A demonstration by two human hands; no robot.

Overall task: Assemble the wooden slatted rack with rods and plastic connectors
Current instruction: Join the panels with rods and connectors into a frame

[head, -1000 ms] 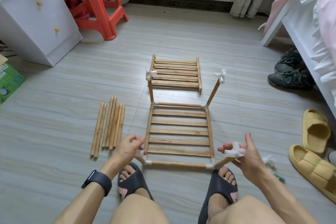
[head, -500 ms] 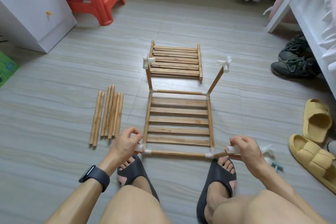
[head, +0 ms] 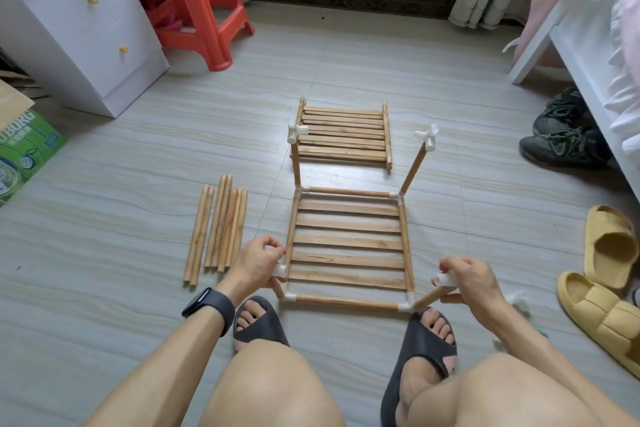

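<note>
Atop rod (head: 427, 298), right grip (head: 465, 282) pinches connector (head: 446, 279).

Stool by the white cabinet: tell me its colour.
The stool is orange-red, clearest in the head view.

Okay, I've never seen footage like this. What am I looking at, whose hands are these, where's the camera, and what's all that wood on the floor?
There is no machine here. A person wears a camera on their head, and it looks down at their own knees, feet and hands. That is the only view.

On the floor lies a slatted panel framed by rods and white plastic corner pieces. Two rods stand up at its far corners, each capped with one of the far connectors.

The left hand pinches the left connector at the near left corner. The right hand grips the right connector on top of a tilted rod at the near right corner.

The loose rods lie to the left, and a second slatted panel lies beyond.
</note>
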